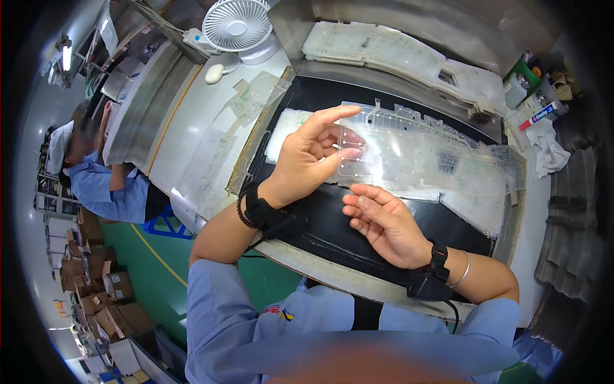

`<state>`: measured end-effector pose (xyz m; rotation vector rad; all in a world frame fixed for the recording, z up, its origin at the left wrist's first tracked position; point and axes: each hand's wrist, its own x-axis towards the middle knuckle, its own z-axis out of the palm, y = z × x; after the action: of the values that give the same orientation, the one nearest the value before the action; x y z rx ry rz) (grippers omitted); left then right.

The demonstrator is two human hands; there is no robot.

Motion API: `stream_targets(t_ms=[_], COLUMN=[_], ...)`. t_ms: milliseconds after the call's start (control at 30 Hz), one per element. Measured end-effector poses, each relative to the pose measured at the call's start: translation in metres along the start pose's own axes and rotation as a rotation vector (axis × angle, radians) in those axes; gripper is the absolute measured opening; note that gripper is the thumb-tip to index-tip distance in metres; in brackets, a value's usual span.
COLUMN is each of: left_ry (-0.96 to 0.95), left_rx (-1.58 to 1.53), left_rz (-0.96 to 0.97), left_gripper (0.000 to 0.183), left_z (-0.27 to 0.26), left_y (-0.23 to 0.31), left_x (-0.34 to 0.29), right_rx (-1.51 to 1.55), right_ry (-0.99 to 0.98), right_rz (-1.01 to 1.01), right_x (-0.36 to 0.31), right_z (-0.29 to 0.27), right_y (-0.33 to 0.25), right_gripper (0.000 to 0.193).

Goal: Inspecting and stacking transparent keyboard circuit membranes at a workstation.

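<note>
I see the left hand (300, 153) at the left edge of a clear sheet (390, 137) with thin white lines and little white dots on it. The thumb and pointing finger are spread apart like a letter C. The other fingers are bent in, and I can see some of them through the sheet. I cannot tell if they pinch it.

The right hand (398, 233) is just below, near the bottom edge of the pile. Its fingers are loosely bent and its thumb is close to them, but I cannot tell if the tips touch.

The clear sheet is over a pile of see-through sheets (470, 208), and the pile is on a black mat (326, 224) in front of me. Each wrist has a black strap with a small black box.

Behind the mat I see a long stack of pale sheets (390, 48) by a metal wall. A round white fan (236, 29) is on the counter (204, 105), up on the left. On the right are a red and blue marker (537, 117) and a crumpled white cloth or paper (549, 150). Far left, another person (105, 189) in a blue shirt reaches toward some stacked sheets (150, 109).
</note>
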<state>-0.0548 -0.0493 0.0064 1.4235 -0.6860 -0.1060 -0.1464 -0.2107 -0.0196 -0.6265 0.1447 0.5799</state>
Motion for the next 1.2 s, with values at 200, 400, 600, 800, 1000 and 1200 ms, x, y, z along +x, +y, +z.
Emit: stream_targets(t_ms=[200, 400, 600, 800, 1000, 1200], left_ry=[-0.052, -0.017, -0.053, -0.070, -0.052, -0.049], left_rx=[0.035, -0.051, -0.083, -0.158, -0.198, -0.184], left_rz=[0.042, -0.072, -0.164, -0.188, -0.231, -0.253], left_gripper=[0.054, 0.064, 0.071, 0.072, 0.072, 0.073], left_z=[-0.002, -0.002, -0.002, 0.000, -0.001, -0.002], left_y=[0.004, 0.010, 0.011, 0.011, 0.010, 0.009], left_x=[-0.002, -0.001, -0.004, -0.002, -0.002, -0.003], right_rx=[-0.065, -0.509, -1.158, -1.437, -1.551, -1.527], right_ry=[0.028, 0.035, 0.088, 0.124, 0.151, 0.175], right_rz=[-0.128, -0.236, -0.691, -0.954, -0.998, -0.989], right_x=[0.001, -0.008, -0.012, -0.007, -0.003, -0.002], right_z=[0.008, 0.012, 0.021, 0.019, 0.020, 0.019], right_y=[-0.012, -0.019, -0.032, -0.037, -0.040, -0.042], right_gripper=[0.028, 0.036, 0.042, 0.035, 0.032, 0.032])
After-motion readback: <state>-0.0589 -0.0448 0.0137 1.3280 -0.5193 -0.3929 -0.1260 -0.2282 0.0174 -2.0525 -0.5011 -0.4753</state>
